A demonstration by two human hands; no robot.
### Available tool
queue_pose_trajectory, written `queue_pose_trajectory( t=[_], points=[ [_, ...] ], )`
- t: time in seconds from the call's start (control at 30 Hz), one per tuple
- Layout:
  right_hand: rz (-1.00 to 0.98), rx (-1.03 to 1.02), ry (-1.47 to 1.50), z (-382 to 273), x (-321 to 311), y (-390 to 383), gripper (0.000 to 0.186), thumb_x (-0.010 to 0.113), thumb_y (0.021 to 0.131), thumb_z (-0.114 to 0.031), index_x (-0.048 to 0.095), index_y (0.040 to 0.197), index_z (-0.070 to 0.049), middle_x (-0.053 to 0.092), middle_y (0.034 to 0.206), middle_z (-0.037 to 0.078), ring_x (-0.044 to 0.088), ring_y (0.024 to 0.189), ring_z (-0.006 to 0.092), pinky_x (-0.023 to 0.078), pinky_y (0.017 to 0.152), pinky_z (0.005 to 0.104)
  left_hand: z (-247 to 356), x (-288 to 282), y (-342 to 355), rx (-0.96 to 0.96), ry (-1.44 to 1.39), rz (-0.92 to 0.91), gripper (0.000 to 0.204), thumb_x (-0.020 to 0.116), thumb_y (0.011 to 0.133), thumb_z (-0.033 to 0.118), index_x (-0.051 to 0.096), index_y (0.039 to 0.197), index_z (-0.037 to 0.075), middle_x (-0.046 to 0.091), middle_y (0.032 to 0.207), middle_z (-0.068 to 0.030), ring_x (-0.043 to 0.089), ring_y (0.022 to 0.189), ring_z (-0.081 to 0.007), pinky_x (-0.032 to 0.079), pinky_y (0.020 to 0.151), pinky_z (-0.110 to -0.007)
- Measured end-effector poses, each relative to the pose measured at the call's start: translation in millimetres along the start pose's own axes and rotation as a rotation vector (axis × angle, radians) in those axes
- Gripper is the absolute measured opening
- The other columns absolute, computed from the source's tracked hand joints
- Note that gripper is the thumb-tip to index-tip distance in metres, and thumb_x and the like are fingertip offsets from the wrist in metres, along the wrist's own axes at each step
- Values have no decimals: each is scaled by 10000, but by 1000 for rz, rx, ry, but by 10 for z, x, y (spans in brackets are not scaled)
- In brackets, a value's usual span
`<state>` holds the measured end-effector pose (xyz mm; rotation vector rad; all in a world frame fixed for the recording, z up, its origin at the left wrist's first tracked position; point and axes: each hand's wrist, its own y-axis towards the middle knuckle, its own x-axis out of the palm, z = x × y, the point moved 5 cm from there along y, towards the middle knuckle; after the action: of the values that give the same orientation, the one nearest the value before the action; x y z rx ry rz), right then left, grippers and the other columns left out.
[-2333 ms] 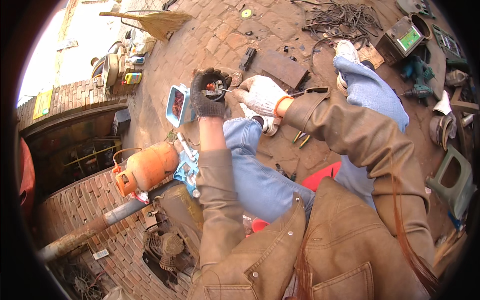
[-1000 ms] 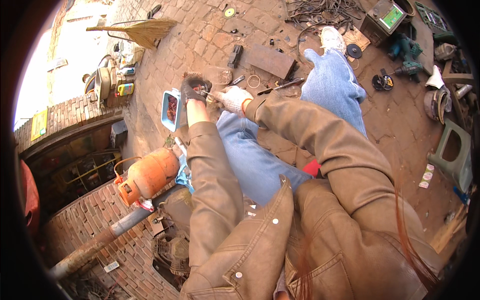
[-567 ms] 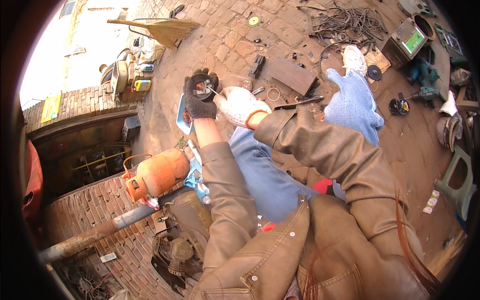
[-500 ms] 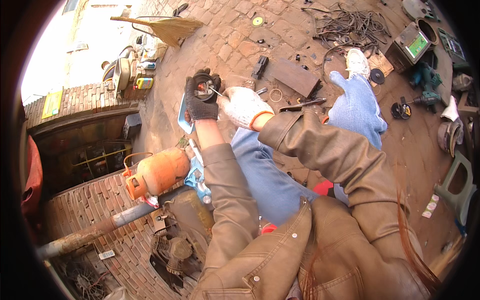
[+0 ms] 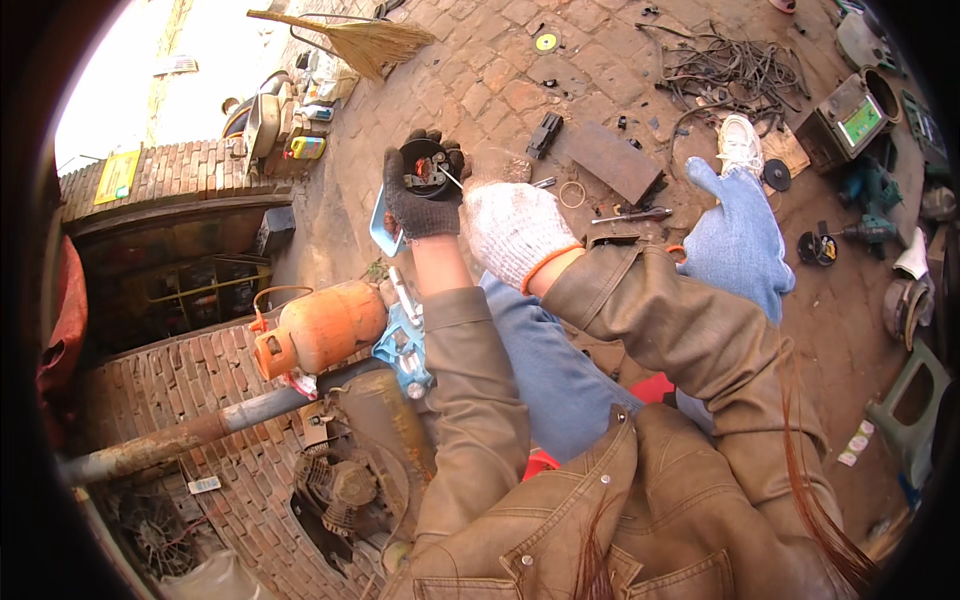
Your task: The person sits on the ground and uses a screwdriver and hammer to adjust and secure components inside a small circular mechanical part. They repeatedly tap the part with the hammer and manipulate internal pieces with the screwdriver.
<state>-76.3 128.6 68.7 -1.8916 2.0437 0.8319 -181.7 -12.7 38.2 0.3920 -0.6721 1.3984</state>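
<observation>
My left hand (image 5: pixel 425 208), in a dark glove, is closed around a round black housing (image 5: pixel 412 158). Its open side faces up and shows metal pieces and a reddish, coil-like part inside. My right hand (image 5: pixel 515 225), in a white knit glove with an orange cuff, grips a thin screwdriver (image 5: pixel 451 176). The bare metal shaft points into the housing, while its handle is hidden in the glove. Below my left hand, a light blue piece (image 5: pixel 383 226) shows behind the wrist.
An orange gas cylinder (image 5: pixel 333 325) lies left of my forearm. On the brick ground ahead are a flat metal plate (image 5: pixel 614 162), a black block (image 5: pixel 544 135), another screwdriver (image 5: pixel 635 215) and tangled cables (image 5: pixel 735 75). A battery (image 5: pixel 845 122) and a teal drill (image 5: pixel 872 205) are at right.
The whole view has shifted a little, with ground objects now further right. The housing appears tipped slightly more toward me, and the screwdriver still points into it.
</observation>
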Motion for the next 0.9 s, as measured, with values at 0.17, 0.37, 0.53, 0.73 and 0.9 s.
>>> queue_pose_trajectory(
  t=[0.17, 0.37, 0.53, 0.73, 0.9],
  points=[
    [-32, -56, -108, -90, -213, 51, 183, 553, 880, -190, 649, 826, -45, 679, 758, 178, 690, 707, 336, 553, 627, 444, -12, 53, -13, -61, -43, -13, 492, 543, 954, 441, 626, 1170, 7, 681, 1038, -180, 651, 901, -372, 539, 819, -484],
    [-317, 8, -131, 10, -537, 170, 250, 548, 885, -169, 738, 994, -49, 723, 949, 193, 718, 877, 345, 571, 756, 446, -15, 117, -101, -138, 71, -10, 504, 504, 976, 405, 622, 1152, -53, 685, 1012, -218, 644, 906, -390, 527, 836, -487],
    [-329, -3, -80, 31, -664, 191, 258, 539, 892, -176, 721, 1003, -30, 716, 949, 206, 707, 884, 366, 569, 776, 448, -7, 188, -154, -125, 118, -54, 502, 482, 987, 381, 624, 1147, -73, 686, 1006, -224, 653, 913, -373, 537, 841, -469],
    [-341, -4, 22, 115, -632, 183, 289, 561, 880, -242, 716, 975, -18, 701, 933, 235, 693, 888, 386, 563, 785, 450, 2, 218, -188, -110, 169, -96, 483, 496, 984, 355, 636, 1128, -85, 689, 1009, -225, 659, 902, -362, 547, 814, -466],
    [-324, -20, 122, 202, -539, 215, 343, 579, 863, -309, 715, 910, 3, 695, 923, 240, 686, 877, 386, 548, 804, 434, 3, 217, -190, -117, 155, -84, 462, 509, 979, 343, 644, 1120, -75, 690, 998, -221, 657, 904, -362, 543, 824, -466]
  ],
)
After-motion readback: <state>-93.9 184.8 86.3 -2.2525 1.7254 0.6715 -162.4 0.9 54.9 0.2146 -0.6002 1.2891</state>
